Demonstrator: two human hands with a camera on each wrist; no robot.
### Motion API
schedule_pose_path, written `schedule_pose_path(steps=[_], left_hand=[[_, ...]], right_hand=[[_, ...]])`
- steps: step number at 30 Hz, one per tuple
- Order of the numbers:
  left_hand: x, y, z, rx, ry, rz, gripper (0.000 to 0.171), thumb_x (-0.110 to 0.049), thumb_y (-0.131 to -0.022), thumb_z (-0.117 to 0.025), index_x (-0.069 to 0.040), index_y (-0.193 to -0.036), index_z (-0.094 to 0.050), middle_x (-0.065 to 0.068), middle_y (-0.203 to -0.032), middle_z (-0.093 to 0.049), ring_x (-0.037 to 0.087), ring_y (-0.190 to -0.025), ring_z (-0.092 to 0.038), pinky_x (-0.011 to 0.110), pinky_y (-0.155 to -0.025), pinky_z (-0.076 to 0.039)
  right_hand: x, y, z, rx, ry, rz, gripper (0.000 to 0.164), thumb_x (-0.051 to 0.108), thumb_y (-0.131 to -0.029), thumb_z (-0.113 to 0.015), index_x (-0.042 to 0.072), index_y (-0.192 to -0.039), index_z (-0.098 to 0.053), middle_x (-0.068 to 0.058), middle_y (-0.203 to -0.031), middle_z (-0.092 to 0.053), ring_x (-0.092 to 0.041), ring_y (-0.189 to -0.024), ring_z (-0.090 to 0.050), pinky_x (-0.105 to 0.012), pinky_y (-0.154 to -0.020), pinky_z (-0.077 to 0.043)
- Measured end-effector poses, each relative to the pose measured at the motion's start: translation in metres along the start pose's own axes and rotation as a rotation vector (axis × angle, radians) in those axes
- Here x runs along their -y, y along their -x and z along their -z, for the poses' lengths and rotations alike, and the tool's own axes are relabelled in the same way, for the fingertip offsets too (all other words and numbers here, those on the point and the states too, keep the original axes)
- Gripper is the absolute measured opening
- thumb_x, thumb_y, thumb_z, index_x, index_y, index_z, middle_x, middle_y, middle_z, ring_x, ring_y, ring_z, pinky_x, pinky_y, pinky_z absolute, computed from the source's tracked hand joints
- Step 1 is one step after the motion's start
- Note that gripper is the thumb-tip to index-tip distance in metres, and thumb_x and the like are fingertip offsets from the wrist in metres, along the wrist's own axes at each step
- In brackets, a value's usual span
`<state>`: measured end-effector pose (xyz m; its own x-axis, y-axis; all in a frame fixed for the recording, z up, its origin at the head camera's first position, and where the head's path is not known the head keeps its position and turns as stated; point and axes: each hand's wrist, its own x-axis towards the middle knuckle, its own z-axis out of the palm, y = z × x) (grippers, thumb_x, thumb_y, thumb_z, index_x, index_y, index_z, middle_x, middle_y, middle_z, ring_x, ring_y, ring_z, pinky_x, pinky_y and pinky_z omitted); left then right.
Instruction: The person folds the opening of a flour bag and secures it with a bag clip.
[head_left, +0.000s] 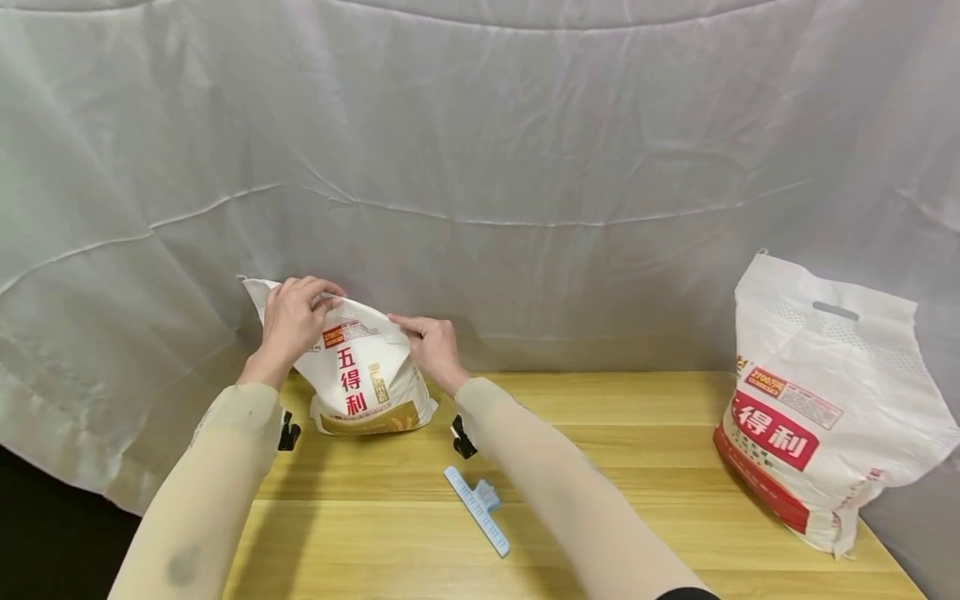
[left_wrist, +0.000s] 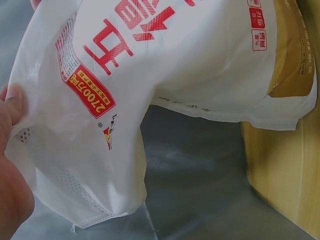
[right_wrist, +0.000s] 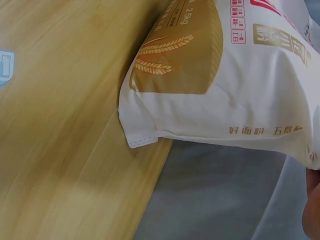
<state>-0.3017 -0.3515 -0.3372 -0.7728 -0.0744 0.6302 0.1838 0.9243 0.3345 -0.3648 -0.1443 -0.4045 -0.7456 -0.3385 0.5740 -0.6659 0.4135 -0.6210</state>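
A white flour bag (head_left: 356,354) with red lettering and a gold base band stands at the back left of the wooden table. Its top is folded over and slants down to the right. My left hand (head_left: 292,321) grips the top edge near the left corner; in the left wrist view its thumb (left_wrist: 15,102) presses on the front of the bag. At the upper right side, my right hand (head_left: 437,350) pinches the bag's edge. Only a fingertip (right_wrist: 312,200) of that hand shows in the right wrist view.
A light blue bag clip (head_left: 477,511) with a long ruled bar lies in front of the bag. At the right end of the table (head_left: 637,483) stands a larger white-and-red flour bag (head_left: 832,392) with a handle slot. A grey curtain (head_left: 525,150) hangs behind.
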Motion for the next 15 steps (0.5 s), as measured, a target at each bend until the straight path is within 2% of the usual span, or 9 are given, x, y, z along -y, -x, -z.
schedule_pose_path(steps=[6, 10, 12, 15], left_hand=[[-0.003, -0.001, -0.005, 0.006, 0.005, -0.019, 0.008, -0.015, -0.091, -0.063, -0.014, -0.096, -0.069, 0.006, -0.103, -0.066, 0.028, -0.104, -0.049, 0.052, -0.105, -0.023], [-0.004, -0.002, -0.009, -0.021, -0.007, -0.05, 0.007, -0.014, -0.09, -0.065, -0.015, -0.095, -0.07, 0.005, -0.1, -0.067, 0.028, -0.102, -0.05, 0.052, -0.103, -0.025], [-0.005, -0.002, -0.011, -0.034, -0.01, -0.063, 0.007, -0.014, -0.089, -0.065, -0.015, -0.094, -0.07, 0.005, -0.099, -0.067, 0.028, -0.101, -0.05, 0.051, -0.102, -0.026], [-0.005, -0.002, -0.014, -0.048, -0.008, -0.07, 0.008, -0.012, -0.089, -0.065, -0.015, -0.094, -0.07, 0.004, -0.099, -0.066, 0.028, -0.101, -0.05, 0.051, -0.102, -0.026]], right_hand=[[-0.005, 0.001, 0.004, -0.01, 0.013, 0.008, 0.033, 0.007, -0.09, -0.063, 0.029, -0.113, -0.069, 0.008, -0.112, -0.068, -0.008, -0.09, -0.067, -0.013, -0.064, -0.048], [-0.005, 0.002, 0.006, 0.001, -0.005, -0.011, 0.031, 0.009, -0.091, -0.062, 0.027, -0.116, -0.068, 0.007, -0.113, -0.068, -0.008, -0.066, -0.062, -0.015, -0.053, -0.044], [-0.006, 0.003, 0.007, -0.002, -0.019, -0.016, 0.031, 0.008, -0.092, -0.061, 0.024, -0.117, -0.068, 0.006, -0.114, -0.068, -0.009, -0.061, -0.056, -0.016, -0.051, -0.043], [-0.005, 0.006, 0.009, -0.014, -0.025, -0.012, 0.032, 0.007, -0.091, -0.062, 0.022, -0.119, -0.067, 0.005, -0.115, -0.068, -0.006, -0.074, -0.063, -0.012, -0.062, -0.048]])
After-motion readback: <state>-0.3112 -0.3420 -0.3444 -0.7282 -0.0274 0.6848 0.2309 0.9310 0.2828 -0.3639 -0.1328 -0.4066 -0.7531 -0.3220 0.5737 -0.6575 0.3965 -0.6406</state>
